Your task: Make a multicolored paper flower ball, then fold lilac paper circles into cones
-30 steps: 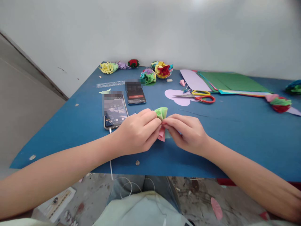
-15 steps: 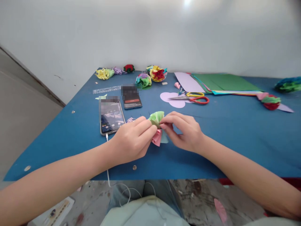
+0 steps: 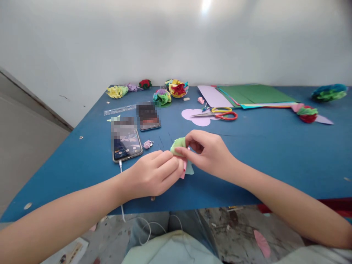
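Both hands meet over the near edge of a blue table [image 3: 275, 146]. My left hand [image 3: 154, 176] and my right hand [image 3: 206, 152] pinch a small folded paper flower [image 3: 178, 143] of light green, pink and pale blue layers. The green part sticks out above my fingers; the pink and blue parts show below them. My right fingertips press on the green layer.
Two phones [image 3: 125, 141] [image 3: 148, 117] lie left of my hands, one with a white cable. A ruler [image 3: 119, 109], scissors [image 3: 220, 114] on a lilac cutout, coloured paper sheets [image 3: 253, 94] and several finished paper flowers [image 3: 177, 88] sit further back. The wall is behind.
My hands with the paper flower have drifted slightly left and nearer. My right fingers have shifted onto the top of the green layer. The view has tilted, so the table objects appear shifted left.
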Demonstrator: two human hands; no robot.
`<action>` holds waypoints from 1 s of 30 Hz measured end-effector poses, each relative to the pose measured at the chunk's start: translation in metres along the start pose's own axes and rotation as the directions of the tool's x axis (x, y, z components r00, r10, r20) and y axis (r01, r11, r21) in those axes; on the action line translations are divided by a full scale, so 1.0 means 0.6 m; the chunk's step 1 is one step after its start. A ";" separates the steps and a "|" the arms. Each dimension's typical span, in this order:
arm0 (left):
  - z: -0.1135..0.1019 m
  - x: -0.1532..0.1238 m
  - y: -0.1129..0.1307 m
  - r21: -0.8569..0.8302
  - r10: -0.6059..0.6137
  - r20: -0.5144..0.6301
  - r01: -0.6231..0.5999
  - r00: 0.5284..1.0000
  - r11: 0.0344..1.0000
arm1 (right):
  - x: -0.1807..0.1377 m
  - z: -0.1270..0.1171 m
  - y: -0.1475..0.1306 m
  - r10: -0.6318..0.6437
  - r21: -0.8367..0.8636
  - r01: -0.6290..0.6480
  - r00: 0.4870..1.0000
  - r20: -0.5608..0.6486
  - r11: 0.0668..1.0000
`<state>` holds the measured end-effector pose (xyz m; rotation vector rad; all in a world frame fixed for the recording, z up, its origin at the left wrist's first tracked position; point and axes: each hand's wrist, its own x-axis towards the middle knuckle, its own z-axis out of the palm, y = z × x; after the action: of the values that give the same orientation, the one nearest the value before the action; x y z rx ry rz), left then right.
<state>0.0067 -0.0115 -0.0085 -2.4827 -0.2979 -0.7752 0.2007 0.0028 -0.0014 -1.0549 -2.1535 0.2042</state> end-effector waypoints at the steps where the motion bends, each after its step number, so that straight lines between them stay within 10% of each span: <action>1: 0.000 0.000 0.001 0.005 -0.025 -0.001 0.025 1.000 1.000 | -0.001 0.000 -0.001 0.002 0.011 -0.002 1.000 -0.001 1.000; 10: 0.005 0.000 0.004 -0.111 -0.360 0.010 0.358 0.933 0.927 | -0.017 0.001 0.006 -0.257 -0.047 0.259 0.965 0.060 0.965; 30: 0.003 0.003 0.007 -0.077 -0.405 -0.053 0.400 0.913 0.913 | -0.009 0.009 0.015 -0.445 -0.080 0.447 0.894 0.047 0.891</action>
<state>0.0106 -0.0137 -0.0103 -2.4783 -0.7906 -1.0459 0.2051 0.0058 -0.0120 -0.5760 -2.3815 -0.0962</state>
